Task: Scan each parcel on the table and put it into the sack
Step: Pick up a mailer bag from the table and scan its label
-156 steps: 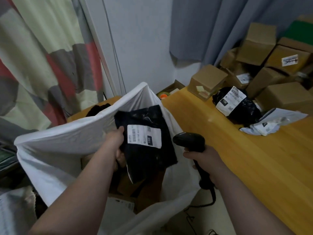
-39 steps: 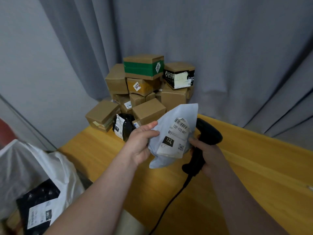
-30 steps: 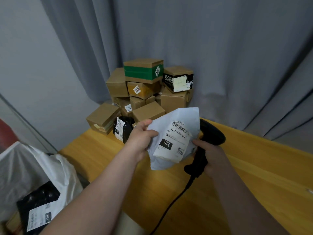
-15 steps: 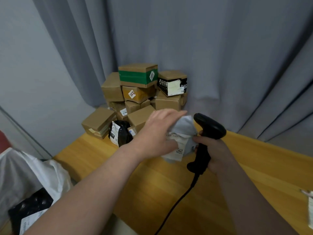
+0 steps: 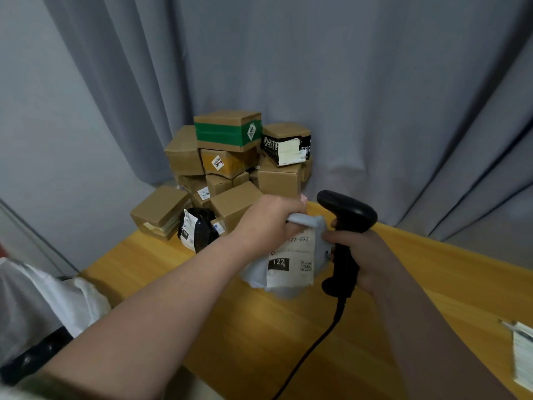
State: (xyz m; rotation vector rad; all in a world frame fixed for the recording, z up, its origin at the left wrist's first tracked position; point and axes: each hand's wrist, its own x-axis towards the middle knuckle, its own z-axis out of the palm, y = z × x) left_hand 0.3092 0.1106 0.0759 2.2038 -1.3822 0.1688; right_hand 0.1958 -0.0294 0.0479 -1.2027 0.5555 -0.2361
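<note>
Far left, beside the wooden table (image 5: 253,336): white sack (image 5: 49,295), something dark inside, possibly a parcel. At the table's back: piled cardboard boxes (image 5: 227,166), a black bagged parcel (image 5: 199,230) at their foot. Centre, above the table: pale grey mailer (image 5: 290,272), label facing the camera, top bunched in curled fingers of the left hand (image 5: 268,220). Just beside it: black corded scanner (image 5: 349,215), handle wrapped by the right hand (image 5: 366,255).

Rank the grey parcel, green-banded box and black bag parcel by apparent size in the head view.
1. grey parcel, though it is nearest the camera
2. green-banded box
3. black bag parcel
</note>
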